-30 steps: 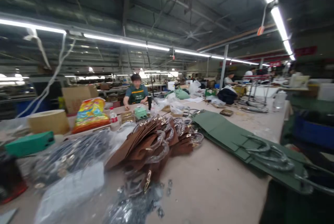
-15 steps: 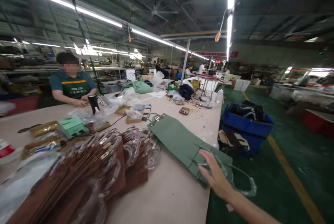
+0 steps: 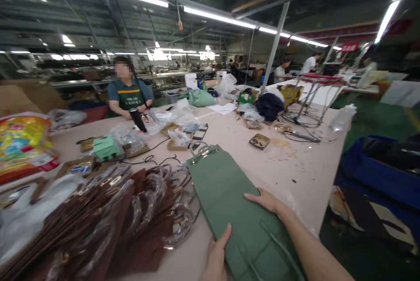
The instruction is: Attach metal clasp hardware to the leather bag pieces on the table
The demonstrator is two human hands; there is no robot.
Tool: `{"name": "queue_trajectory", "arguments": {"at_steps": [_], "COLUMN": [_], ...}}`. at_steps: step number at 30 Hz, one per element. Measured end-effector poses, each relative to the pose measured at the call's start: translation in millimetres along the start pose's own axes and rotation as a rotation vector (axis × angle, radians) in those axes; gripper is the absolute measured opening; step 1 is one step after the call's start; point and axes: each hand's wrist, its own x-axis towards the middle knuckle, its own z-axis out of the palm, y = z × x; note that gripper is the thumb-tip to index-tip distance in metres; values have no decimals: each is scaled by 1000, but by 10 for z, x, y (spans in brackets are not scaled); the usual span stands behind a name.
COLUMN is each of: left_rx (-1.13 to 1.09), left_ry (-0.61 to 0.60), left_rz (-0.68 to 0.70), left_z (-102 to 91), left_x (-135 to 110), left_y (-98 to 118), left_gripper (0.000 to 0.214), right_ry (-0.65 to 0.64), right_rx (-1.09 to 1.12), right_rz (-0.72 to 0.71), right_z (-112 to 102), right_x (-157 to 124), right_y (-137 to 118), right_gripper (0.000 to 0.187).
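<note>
A long green bag panel [image 3: 223, 185] lies slantwise on the table, with metal hardware and a handle at its far end. Green straps show on its near end. My left hand [image 3: 216, 250] grips the panel's left edge, its thumb on top and its other fingers hidden underneath. At the opposite edge, my right hand [image 3: 267, 202] holds the panel with its thumb over the surface; its remaining fingers are partly hidden. Left of my left hand lies a fanned pile of brown bag pieces [image 3: 131, 224], their handles wrapped in clear plastic.
The pink tabletop [image 3: 229, 128] bears a mint-green box [image 3: 105, 147], a small tray [image 3: 259, 141] and a metal stand [image 3: 308, 102]. A blue bin [image 3: 377, 176] stands beyond the right table edge. Across the table sits a co-worker [image 3: 129, 93] in a green apron.
My view has swung left and closer to the table. My left hand has come into view on the panel, and my right hand has gone from above the straps to the panel's right edge.
</note>
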Motion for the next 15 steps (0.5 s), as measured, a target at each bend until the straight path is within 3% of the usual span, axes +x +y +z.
{"name": "queue_trajectory", "arguments": {"at_steps": [4, 8, 11, 15], "left_rx": [-81, -112, -150, -178], "left_ry": [23, -93, -128, -190], "left_rz": [-86, -137, -79, -64], "left_z": [58, 94, 87, 60], "left_x": [79, 150, 166, 84], "left_y": [-106, -149, -191, -157], "left_gripper": [92, 79, 75, 72], "right_ry": [-228, -424, -412, -287], "right_rx": [162, 460, 527, 508], "right_rz": [125, 278, 267, 126], "right_z": [-85, -126, -116, -72], "right_x": [243, 272, 227, 106], "right_y": [114, 181, 196, 66], "right_gripper": [76, 70, 64, 61]}}
